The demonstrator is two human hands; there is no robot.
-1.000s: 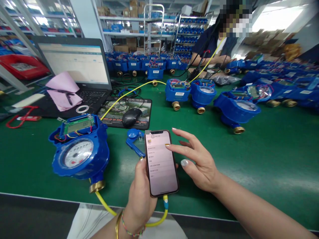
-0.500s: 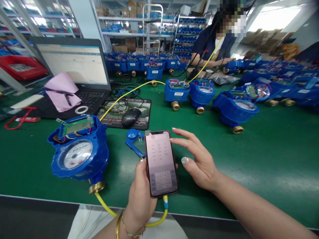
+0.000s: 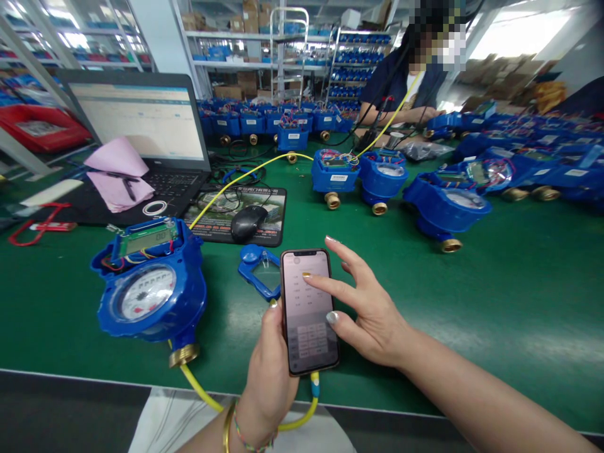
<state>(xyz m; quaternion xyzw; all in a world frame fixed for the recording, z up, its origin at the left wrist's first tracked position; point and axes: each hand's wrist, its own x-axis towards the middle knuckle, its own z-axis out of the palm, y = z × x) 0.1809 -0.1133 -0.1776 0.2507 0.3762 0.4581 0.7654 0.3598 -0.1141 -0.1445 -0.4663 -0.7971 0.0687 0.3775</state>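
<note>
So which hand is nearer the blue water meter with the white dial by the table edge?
Left. The left hand grips the phone just right of the blue water meter. The right hand is farther right, beyond the phone, its fingertip on the screen.

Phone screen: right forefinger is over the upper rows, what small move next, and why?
Probably press that fingertip down on the row under it. The left hand grips the phone upright; the right hand points its forefinger at the upper screen, with a keypad shown lower down.

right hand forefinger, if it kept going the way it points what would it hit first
The right hand points left and down over the phone; its screen comes first, if not already touched.
</note>
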